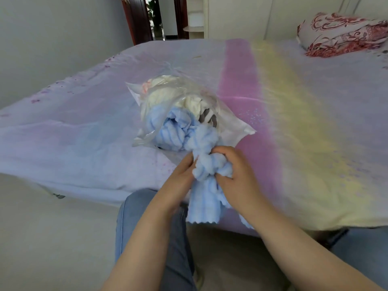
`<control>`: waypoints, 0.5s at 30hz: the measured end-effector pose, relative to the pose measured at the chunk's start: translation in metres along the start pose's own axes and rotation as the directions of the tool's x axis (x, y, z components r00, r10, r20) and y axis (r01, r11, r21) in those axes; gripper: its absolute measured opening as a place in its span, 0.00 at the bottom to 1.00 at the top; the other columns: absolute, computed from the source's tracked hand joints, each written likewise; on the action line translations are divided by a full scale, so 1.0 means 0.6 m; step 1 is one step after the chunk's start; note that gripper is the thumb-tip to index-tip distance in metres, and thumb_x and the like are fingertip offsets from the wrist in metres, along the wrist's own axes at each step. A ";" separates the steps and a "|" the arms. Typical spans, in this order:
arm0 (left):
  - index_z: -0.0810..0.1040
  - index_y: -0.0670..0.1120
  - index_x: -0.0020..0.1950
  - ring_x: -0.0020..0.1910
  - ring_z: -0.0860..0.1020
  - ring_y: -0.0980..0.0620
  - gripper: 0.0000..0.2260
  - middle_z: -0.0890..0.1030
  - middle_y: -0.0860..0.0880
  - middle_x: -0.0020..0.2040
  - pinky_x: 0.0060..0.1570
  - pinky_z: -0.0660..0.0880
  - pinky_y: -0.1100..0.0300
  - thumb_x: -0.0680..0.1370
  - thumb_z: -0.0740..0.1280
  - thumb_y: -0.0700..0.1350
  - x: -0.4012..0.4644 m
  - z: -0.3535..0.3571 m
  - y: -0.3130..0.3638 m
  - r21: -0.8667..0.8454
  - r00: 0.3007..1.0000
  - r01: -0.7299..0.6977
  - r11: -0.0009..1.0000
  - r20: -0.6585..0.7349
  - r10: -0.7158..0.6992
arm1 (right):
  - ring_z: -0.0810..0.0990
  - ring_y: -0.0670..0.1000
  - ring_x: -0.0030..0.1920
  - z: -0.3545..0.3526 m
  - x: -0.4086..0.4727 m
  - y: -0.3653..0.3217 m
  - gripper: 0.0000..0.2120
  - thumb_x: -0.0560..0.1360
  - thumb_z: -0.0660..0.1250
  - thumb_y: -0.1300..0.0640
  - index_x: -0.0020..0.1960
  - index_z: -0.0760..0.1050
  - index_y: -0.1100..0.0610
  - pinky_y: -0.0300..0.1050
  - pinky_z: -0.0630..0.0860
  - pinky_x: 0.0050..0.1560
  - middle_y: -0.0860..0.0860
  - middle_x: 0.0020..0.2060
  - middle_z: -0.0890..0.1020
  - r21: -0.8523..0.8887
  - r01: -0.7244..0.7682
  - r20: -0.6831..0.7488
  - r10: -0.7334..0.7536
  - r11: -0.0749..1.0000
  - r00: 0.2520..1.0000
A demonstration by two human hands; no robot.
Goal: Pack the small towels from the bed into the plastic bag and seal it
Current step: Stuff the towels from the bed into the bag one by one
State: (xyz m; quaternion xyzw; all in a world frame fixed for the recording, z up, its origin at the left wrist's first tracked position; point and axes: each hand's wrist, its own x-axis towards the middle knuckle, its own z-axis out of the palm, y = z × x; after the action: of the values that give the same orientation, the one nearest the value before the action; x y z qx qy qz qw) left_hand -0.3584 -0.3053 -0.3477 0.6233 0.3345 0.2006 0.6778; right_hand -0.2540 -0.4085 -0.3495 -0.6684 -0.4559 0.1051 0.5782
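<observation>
Down at the bottom are the person's legs in blue jeans (134, 223), standing on a pale floor (52, 238) by the bed.

Both hands are close together, right at the near edge of the bed. The left hand (182, 179) and the right hand (235, 171) each squeeze the same light blue towel (206, 171), one on each side of it. The fingers are curled into the cloth. The picture is a bit blurry here, so the fingertips are hard to see.

The blue towel is soft and fluffy, with raised stripes like little ridges. It is all bunched up into a lumpy twist between the hands. Its bottom end hangs down over the bed edge and has a wavy, zigzag border. Its top end reaches into the open mouth of the plastic bag (147, 95).

The bag lies on its side in the middle of the bed, just past the hands. It is clear, thin and crinkly, and a little shiny. It is puffed out and full. Inside sits more blue cloth near the opening, a cream towel (161, 95) farther back, and something grey and white (207, 115) on the right.

The bed sheet (315, 122) is smooth, with pale purple, pink and yellow bands.

Far away in the right corner rests a folded quilt (342, 34) with red swirly flowers. Behind the bed stands a dark wooden door (136, 19).
</observation>
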 end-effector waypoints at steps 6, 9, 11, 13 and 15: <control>0.80 0.38 0.36 0.39 0.84 0.41 0.37 0.85 0.40 0.37 0.39 0.79 0.55 0.82 0.47 0.65 0.021 -0.050 -0.034 0.487 0.975 0.184 0.854 -0.197 -0.097 | 0.70 0.56 0.64 0.066 0.076 0.027 0.24 0.72 0.62 0.67 0.62 0.72 0.45 0.45 0.74 0.57 0.53 0.68 0.66 -0.469 0.442 0.061 -0.471 0.765 0.880; 0.77 0.46 0.39 0.46 0.83 0.41 0.23 0.83 0.45 0.41 0.50 0.81 0.43 0.83 0.54 0.59 0.046 -0.043 -0.036 0.345 0.962 0.114 0.932 -0.273 -0.016 | 0.70 0.64 0.65 0.095 0.138 0.044 0.27 0.70 0.61 0.71 0.65 0.73 0.52 0.54 0.75 0.57 0.60 0.71 0.65 -0.519 0.390 0.110 -0.392 0.761 0.913; 0.75 0.50 0.36 0.48 0.83 0.40 0.17 0.82 0.47 0.40 0.52 0.80 0.39 0.82 0.56 0.53 0.059 -0.035 -0.038 0.293 0.933 0.050 0.955 -0.356 0.061 | 0.66 0.65 0.70 0.103 0.177 0.047 0.28 0.71 0.62 0.72 0.68 0.72 0.55 0.56 0.70 0.64 0.62 0.74 0.61 -0.523 0.388 0.186 -0.342 0.759 0.921; 0.76 0.50 0.36 0.47 0.83 0.40 0.17 0.82 0.49 0.37 0.51 0.80 0.39 0.81 0.55 0.52 0.061 -0.031 -0.040 0.256 0.902 0.018 0.966 -0.420 0.095 | 0.56 0.64 0.75 0.113 0.208 0.045 0.27 0.76 0.61 0.63 0.73 0.64 0.50 0.60 0.55 0.74 0.58 0.77 0.52 -0.623 0.398 0.307 -0.257 0.673 0.916; 0.75 0.51 0.38 0.45 0.83 0.42 0.15 0.82 0.51 0.37 0.51 0.80 0.39 0.82 0.56 0.50 0.057 -0.031 -0.044 0.197 0.887 -0.001 0.980 -0.452 0.092 | 0.45 0.62 0.77 0.130 0.225 0.040 0.27 0.79 0.56 0.44 0.76 0.54 0.41 0.64 0.42 0.74 0.52 0.78 0.43 -0.741 0.366 0.372 -0.110 0.563 0.922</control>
State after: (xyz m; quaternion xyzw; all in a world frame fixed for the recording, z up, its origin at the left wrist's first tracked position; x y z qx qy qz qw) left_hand -0.3514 -0.2725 -0.3807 0.6281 0.4876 0.3253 0.5117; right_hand -0.2183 -0.2550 -0.3424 -0.7644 -0.6187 -0.0953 0.1544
